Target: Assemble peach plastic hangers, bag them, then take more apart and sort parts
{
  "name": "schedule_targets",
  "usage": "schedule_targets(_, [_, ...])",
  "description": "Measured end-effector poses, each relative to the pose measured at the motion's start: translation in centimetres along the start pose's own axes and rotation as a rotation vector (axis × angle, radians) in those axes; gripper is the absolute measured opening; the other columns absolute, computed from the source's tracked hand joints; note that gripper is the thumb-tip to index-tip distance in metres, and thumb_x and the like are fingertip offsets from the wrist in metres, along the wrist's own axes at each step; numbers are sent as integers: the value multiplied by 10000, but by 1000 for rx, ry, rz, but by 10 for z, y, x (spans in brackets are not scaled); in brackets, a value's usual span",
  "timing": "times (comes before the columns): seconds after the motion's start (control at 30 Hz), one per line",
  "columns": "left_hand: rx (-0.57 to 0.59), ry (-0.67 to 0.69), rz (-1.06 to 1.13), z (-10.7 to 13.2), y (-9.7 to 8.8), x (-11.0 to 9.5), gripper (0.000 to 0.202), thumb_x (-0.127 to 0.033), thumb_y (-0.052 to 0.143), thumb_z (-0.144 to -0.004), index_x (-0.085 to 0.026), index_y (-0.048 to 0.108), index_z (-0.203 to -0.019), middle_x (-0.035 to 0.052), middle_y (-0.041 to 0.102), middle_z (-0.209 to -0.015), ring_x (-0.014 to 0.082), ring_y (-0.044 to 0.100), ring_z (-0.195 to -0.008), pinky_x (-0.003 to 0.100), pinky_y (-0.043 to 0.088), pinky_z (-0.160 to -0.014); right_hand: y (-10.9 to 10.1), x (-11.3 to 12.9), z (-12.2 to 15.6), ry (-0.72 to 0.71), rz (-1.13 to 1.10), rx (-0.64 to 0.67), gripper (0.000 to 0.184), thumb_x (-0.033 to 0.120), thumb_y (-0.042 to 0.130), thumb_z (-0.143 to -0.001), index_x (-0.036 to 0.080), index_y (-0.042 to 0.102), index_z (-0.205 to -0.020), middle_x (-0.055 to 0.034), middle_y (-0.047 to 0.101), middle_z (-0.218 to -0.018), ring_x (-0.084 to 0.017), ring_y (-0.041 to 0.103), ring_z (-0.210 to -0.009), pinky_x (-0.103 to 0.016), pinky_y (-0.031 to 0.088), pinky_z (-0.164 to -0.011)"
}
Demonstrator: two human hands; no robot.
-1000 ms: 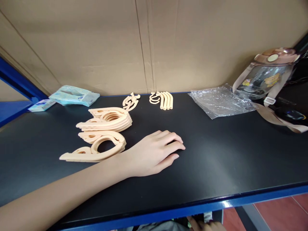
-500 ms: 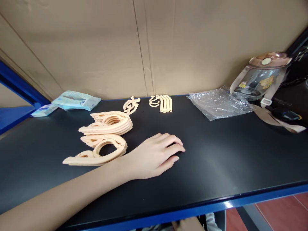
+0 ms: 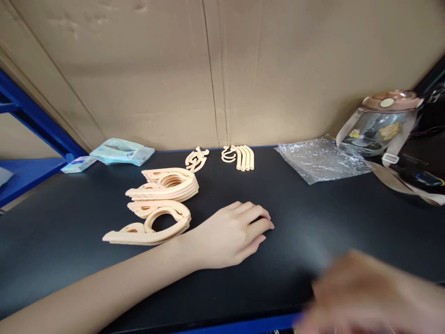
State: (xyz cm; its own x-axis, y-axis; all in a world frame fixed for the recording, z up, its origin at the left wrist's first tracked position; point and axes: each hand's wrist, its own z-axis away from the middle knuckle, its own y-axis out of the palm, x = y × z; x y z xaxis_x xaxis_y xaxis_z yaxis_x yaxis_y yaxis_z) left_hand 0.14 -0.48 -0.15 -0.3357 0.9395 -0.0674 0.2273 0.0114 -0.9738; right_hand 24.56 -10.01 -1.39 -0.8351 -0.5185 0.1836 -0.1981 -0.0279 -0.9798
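Head view: the left hand [image 3: 234, 234] lies palm down on the black surface [image 3: 295, 208], fingers loosely bent, nothing visible in its grasp. Left of it sits the near stack of beige folded hangers [image 3: 149, 225], with the far stack [image 3: 167, 191] just beyond. The right hand [image 3: 361, 297] is blurred at near right; its opening and any hold cannot be told. Slim curved pieces [image 3: 246, 157] lie at the far edge.

Blur smears the right hand [image 3: 361, 292], cropped by the bottom edge, leaving its grip unclear, and the left forearm [image 3: 114, 287] runs out of view.
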Motion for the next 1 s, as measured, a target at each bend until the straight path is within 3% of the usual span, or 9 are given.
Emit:
schedule_targets(0.07, [9, 68, -232, 0, -3, -8, 246, -162, 430, -952, -98, 587, -1130, 113, 633, -1102, 237, 579, -946, 369, 436, -846, -27, -11, -39, -169, -125, 26, 363, 425, 330, -1001, 339, 663, -1118, -11, 684, -916, -158, 648, -783, -275, 506, -704])
schedule_targets(0.1, [10, 92, -344, 1, -7, -11, 239, -128, 428, -939, -83, 597, -1101, 119, 643, -1038, 243, 582, -904, 378, 432, -832, -37, -17, -58, -221, -184, -45, 385, 413, 313, -1010, 300, 668, -1107, -6, 676, -851, -137, 640, -724, -253, 489, -683])
schedule_targets(0.2, [2, 12, -519, 0, -33, -10, 200, -115, 428, -927, -111, 618, -990, 89, 632, -856, 230, 578, -779, 365, 421, -747, -50, -34, -110, -285, -64, -164, 352, 350, 352, -1002, 228, 665, -1106, -11, 658, -887, -122, 632, -777, -225, 446, -684])
schedule_targets(0.3, [52, -354, -542, -3, -71, 17, 251, -256, 391, -971, -159, 621, -947, 77, 651, -855, 246, 607, -779, 348, 416, -695, -47, -43, -152, -302, 210, -201, 331, 294, 381, -983, 179, 685, -1045, -40, 645, -927, -166, 617, -841, -275, 420, -738])
schedule_targets(0.43, [229, -904, -470, -6, -105, 81, 353, -405, 376, -962, -185, 637, -1052, 87, 685, -895, 278, 648, -828, 326, 431, -709, -39, -37, -204, -263, 374, -168, 313, 243, 407, -974, 126, 696, -950, -77, 640, -967, -188, 596, -888, -280, 389, -736])
schedule_targets(0.5, [297, -1039, -390, -6, -107, 112, 400, -477, 402, -930, -198, 657, -1063, 105, 696, -967, 305, 645, -914, 341, 437, -751, -36, -32, -228, -233, 375, -168, 302, 236, 428, -963, 102, 698, -954, -94, 639, -941, -191, 599, -861, -274, 377, -689])
schedule_targets(0.63, [380, -1091, -304, -7, -96, 149, 440, -532, 460, -869, -170, 702, -931, 146, 708, -973, 324, 655, -924, 344, 455, -747, -30, -25, -264, -167, 375, -170, 326, 227, 440, -951, 57, 710, -888, -128, 645, -903, -223, 604, -878, -286, 356, -668])
schedule_targets(0.83, [400, -1152, -222, -8, -83, 169, 499, -603, 535, -776, -139, 708, -840, 199, 707, -942, 379, 643, -959, 404, 469, -776, -24, -29, -282, -118, 322, -123, 364, 256, 445, -933, 58, 716, -793, -98, 656, -759, -177, 613, -739, -264, 308, -597])
schedule_targets(1.0, [418, -1178, -15, -1, -79, 182, 430, -545, 531, -780, -145, 688, -772, 147, 721, -833, 280, 679, -791, 323, 492, -662, -19, -36, -289, -123, 243, -92, 378, 225, 412, -929, 71, 708, -751, -44, 613, -629, -136, 587, -642, -248, 278, -577])
